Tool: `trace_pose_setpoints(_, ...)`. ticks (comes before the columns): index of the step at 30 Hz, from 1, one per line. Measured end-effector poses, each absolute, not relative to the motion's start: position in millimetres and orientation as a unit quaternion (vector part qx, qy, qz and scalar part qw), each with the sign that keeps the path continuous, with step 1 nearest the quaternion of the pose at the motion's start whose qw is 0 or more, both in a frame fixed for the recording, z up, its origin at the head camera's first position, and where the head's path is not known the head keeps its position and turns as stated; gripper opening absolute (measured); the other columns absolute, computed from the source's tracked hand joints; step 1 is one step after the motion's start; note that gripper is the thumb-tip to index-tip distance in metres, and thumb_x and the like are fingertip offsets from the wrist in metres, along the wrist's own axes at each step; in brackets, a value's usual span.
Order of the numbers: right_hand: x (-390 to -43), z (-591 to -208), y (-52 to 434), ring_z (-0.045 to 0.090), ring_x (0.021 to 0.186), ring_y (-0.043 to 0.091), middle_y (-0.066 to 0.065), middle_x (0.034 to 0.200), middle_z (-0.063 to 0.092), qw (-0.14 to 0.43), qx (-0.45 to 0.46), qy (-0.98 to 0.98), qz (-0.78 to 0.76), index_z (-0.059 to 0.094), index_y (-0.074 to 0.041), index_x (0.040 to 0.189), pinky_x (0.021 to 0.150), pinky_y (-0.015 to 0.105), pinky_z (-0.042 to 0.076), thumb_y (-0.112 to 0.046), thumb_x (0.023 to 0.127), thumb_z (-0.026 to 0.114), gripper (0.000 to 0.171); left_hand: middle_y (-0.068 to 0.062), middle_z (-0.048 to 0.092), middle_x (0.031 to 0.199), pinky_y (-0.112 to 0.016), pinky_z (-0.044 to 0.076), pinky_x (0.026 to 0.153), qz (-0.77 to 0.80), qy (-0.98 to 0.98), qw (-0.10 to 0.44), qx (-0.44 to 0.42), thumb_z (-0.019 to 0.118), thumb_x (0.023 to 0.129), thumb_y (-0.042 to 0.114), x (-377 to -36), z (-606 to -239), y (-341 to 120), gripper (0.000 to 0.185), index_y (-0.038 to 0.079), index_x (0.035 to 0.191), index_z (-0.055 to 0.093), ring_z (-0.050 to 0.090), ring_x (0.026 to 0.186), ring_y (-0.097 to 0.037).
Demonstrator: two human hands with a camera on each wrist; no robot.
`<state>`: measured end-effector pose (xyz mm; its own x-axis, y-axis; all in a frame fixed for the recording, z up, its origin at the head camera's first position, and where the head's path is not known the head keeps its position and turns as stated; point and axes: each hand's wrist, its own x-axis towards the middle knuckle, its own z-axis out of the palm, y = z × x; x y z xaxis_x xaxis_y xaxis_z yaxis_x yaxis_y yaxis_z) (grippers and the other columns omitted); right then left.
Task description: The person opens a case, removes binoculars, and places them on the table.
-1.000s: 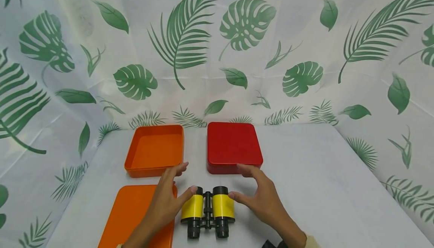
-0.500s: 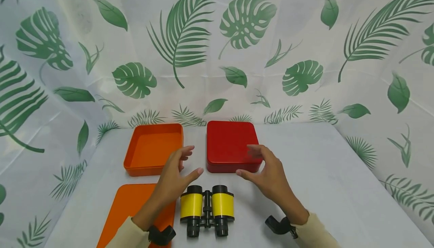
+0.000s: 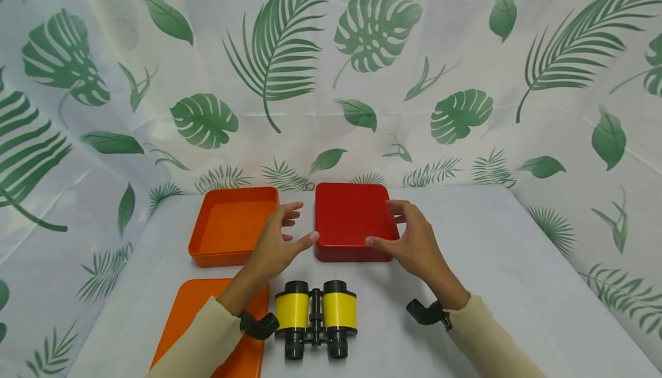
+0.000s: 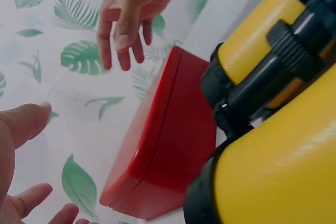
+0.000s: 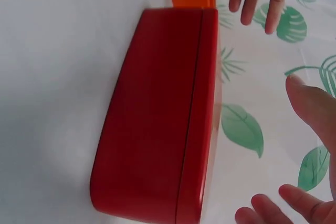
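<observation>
Left hand (image 3: 274, 243) and right hand (image 3: 414, 240), fingers relaxed and grasping nothing, flank a closed square red plastic box (image 3: 351, 220).

Orange lid (image 3: 207, 332) runs off bottom edge in head view, left sleeve (image 3: 199, 343) covering part. Right hand (image 3: 411, 243) hides red box (image 3: 349, 220) near right corner. Left wrist view: binoculars (image 4: 273, 108) cropped, blurred close-up. Right wrist view: right hand's fingers (image 5: 310, 108) cut by frame edge.

No readable text, label or number shows anywhere.
</observation>
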<state>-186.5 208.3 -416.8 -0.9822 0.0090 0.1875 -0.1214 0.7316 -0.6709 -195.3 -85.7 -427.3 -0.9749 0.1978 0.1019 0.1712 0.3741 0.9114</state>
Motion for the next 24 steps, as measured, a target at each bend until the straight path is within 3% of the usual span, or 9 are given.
trace_pose_setpoints(8, -205.1, -418.9, 219.0, 0.057, 0.131, 0.039, 0.019, 0.149, 0.056, 0.057, 0.003, -0.930, 0.364, 0.043, -0.010, 0.156, 0.097, 0.056, 0.061, -0.038, 0.081, 0.093, 0.094, -0.012, 0.047, 0.158, -0.058, 0.050, 0.114, 0.568, 0.817, 0.060, 0.073, 0.083, 0.092, 0.039, -210.8, -426.7, -76.2, 0.082, 0.027, 0.160, 0.040, 0.048, 0.142, -0.036)
trace_pose_setpoints(15, -222.5, -418.2, 227.2, 0.056, 0.133, 0.039, 0.019, 0.151, 0.054, 0.009, -0.019, -0.924, 0.382, 0.042, -0.012, 0.158, 0.096, 0.054, 0.062, -0.038, 0.083, 0.091, 0.094, -0.007, 0.048, 0.158, -0.057, 0.054, 0.109, 0.590, 0.802, 0.087, 0.035, 0.087, 0.090, 0.031, -225.6, -427.5, -65.6, 0.084, 0.034, 0.159, 0.039, 0.048, 0.143, -0.031)
trace_pose_setpoints(24, -239.6, -418.7, 236.9, 0.055, 0.133, 0.040, 0.020, 0.151, 0.053, -0.022, -0.038, -0.909, 0.415, 0.041, -0.011, 0.158, 0.102, 0.054, 0.059, -0.036, 0.085, 0.090, 0.091, -0.010, 0.051, 0.156, -0.055, 0.055, 0.108, 0.608, 0.789, 0.086, 0.013, 0.087, 0.090, 0.019, -242.5, -429.8, -56.3, 0.084, 0.027, 0.160, 0.041, 0.051, 0.139, -0.033)
